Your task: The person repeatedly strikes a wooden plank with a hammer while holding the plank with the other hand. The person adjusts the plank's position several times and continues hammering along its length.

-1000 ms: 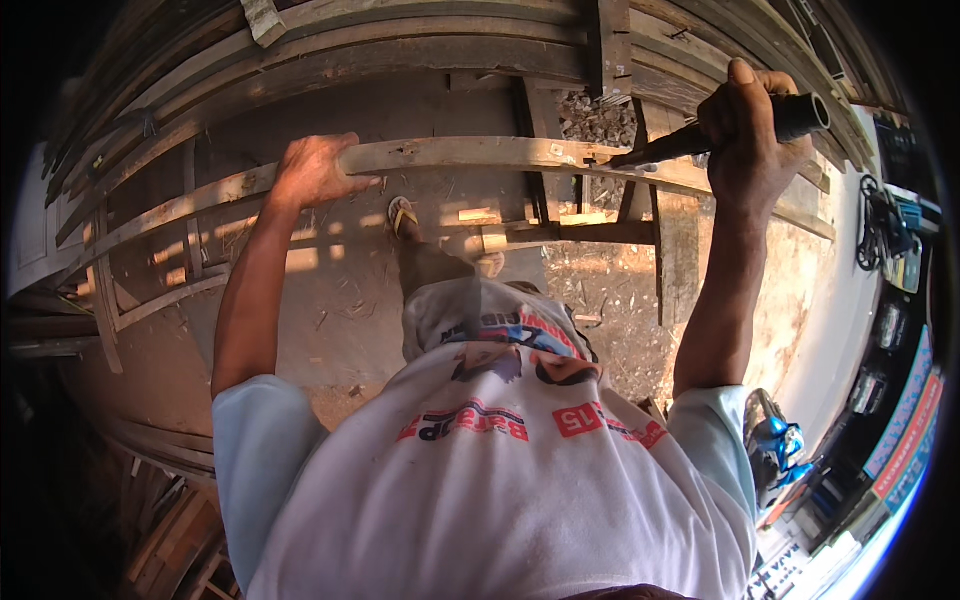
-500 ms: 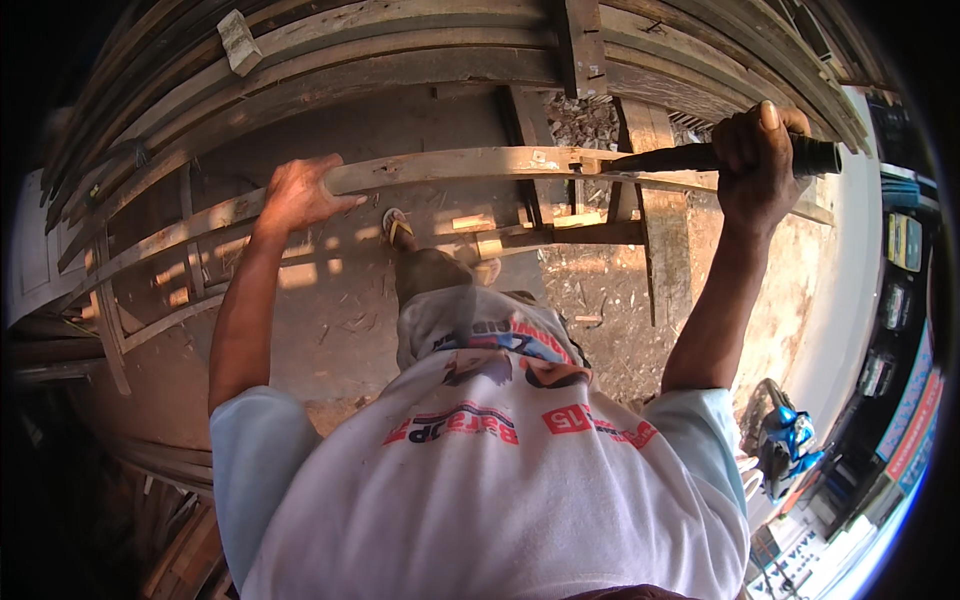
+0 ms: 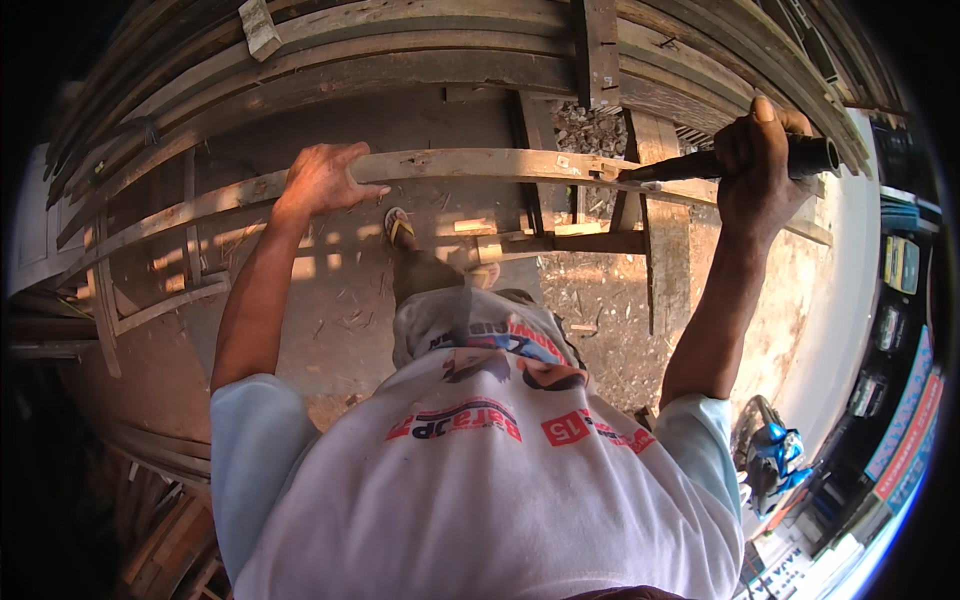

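A long wooden plank [image 3: 450,163] lies crosswise in front of me, on wooden supports. Gripping it left of centre is my left hand [image 3: 325,180], fingers over its far edge and thumb spread along the near side. My right hand [image 3: 762,165] is wrapped round a dark, tapered tool [image 3: 690,168] with a hollow, tube-like end; its exact kind does not show. The pointed end of the tool touches or hovers at the plank, next to a dark notch [image 3: 602,172] in the wood.
Stacked long boards [image 3: 400,70] stretch across the far side, with a small wood block [image 3: 260,30] on top. An upright post [image 3: 597,55] stands among them. Wood scraps [image 3: 578,229] and shavings litter the ground. A blue motorbike [image 3: 780,450] is at the right.
The view has shifted slightly, so plank and boards appear a little farther right. The tool's tip sits slightly lower and closer to the notch. Both hands keep their grips.
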